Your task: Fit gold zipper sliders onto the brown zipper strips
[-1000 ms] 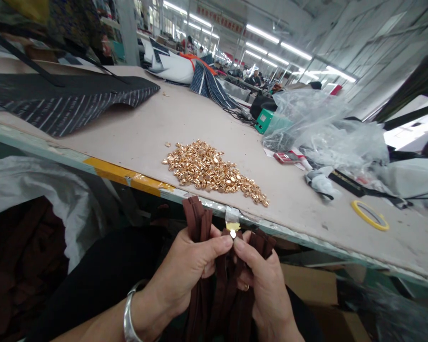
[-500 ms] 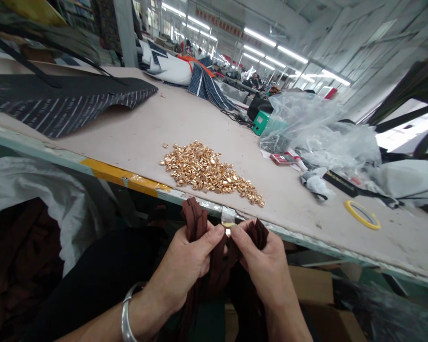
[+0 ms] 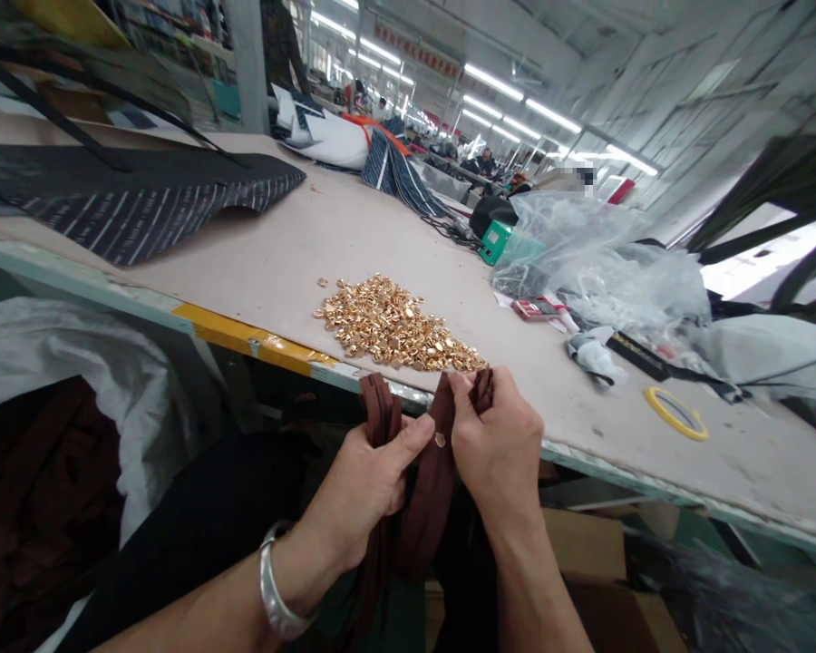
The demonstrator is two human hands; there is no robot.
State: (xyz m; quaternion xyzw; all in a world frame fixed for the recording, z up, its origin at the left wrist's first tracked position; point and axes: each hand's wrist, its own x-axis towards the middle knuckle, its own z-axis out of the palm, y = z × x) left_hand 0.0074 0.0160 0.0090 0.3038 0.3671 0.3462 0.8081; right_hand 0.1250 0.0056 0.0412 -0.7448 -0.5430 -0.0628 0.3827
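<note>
My left hand [image 3: 360, 485] is closed round a folded bundle of brown zipper tape [image 3: 379, 408], its thumb pointing toward the right hand. My right hand [image 3: 498, 444] pinches more of the brown tape, with a dark folded end showing above its fingers. Between the hands a strip of tape [image 3: 428, 508] hangs in a loop below the table edge. A small gold zipper slider [image 3: 440, 440] sits on that strip, close to my left thumb tip. Just beyond my hands lies a heap of similar gold sliders [image 3: 394, 326] on the table.
The pale tabletop [image 3: 265, 245] has a worn edge with yellow tape [image 3: 258, 343]. Striped dark fabric [image 3: 150, 213] lies left. At right are a yellow tape roll [image 3: 676, 414], clear plastic bags [image 3: 598, 263] and a green box [image 3: 495, 242]. A white sack [image 3: 102, 345] holds brown material below.
My right hand has moved up, drawing the brown tape taut between the hands. The gold slider, earlier between both thumbs, now shows on the strip. My left hand stays closed on the bundle.
</note>
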